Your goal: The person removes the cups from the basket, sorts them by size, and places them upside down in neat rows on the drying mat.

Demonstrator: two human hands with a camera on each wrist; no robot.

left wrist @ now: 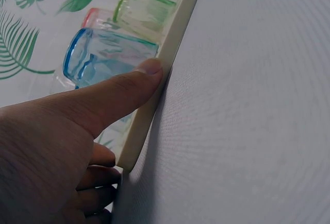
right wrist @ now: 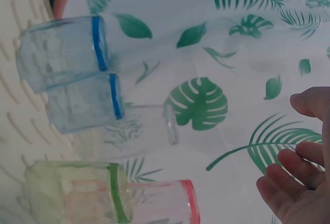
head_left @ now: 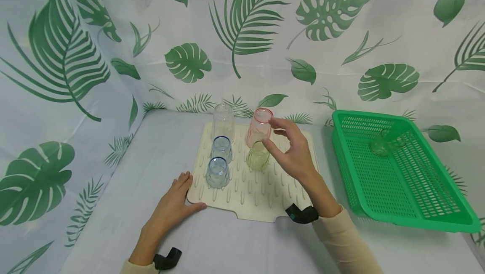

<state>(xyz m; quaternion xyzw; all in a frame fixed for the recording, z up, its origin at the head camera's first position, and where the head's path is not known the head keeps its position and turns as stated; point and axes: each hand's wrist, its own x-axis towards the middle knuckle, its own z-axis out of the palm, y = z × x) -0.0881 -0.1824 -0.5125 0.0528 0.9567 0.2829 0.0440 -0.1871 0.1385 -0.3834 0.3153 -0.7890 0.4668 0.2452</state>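
On a cream drying mat (head_left: 265, 200) stand two clear drinking glasses with blue rings at their upper ends, the nearer glass (head_left: 218, 173) and the farther glass (head_left: 222, 150). Behind them is a taller colourless glass (head_left: 223, 122). A green-ringed glass (head_left: 258, 156) stands in front of a red-ringed glass (head_left: 260, 129). My right hand (head_left: 289, 150) hovers beside these two, its fingers spread and apart from the glasses in the right wrist view. My left hand (head_left: 172, 202) rests at the mat's near left corner, thumb (left wrist: 129, 87) on its edge.
A green plastic basket (head_left: 379, 219) stands to the right of the mat, with glassware (head_left: 382, 143) toward its far end. Behind the table hangs a white cloth (head_left: 261, 84) printed with green leaves, and it also runs along the left side.
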